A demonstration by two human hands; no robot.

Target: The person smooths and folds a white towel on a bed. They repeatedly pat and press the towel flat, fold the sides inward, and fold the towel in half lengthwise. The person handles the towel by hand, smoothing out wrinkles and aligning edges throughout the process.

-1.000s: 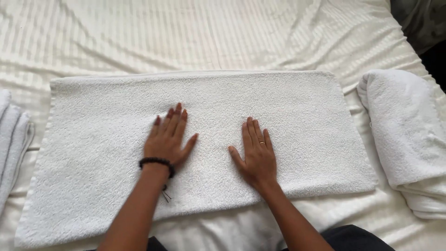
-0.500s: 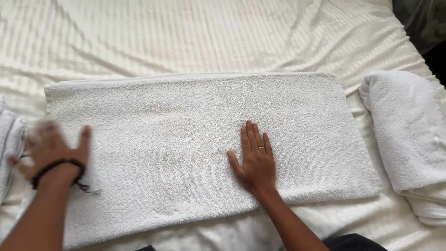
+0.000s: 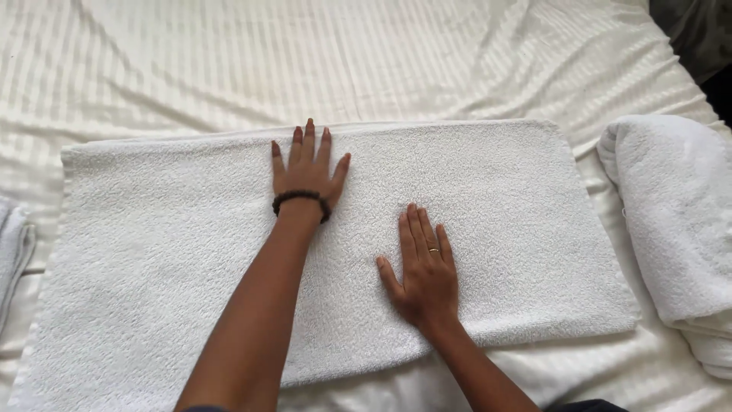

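white towel (image 3: 488, 221) spread flat across striped bedsheet (image 3: 381, 61) | left hand (image 3: 306, 172) flat, fingers splayed, near towel's far edge | right hand (image 3: 423, 271) flat, palm down, nearer its front edge | folded towel (image 3: 679, 221) at right | another towel (image 3: 11, 252) at left

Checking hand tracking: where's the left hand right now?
Head view: the left hand lies flat, fingers spread, near the far edge of the white towel, just left of centre, ahead and left of the right hand.
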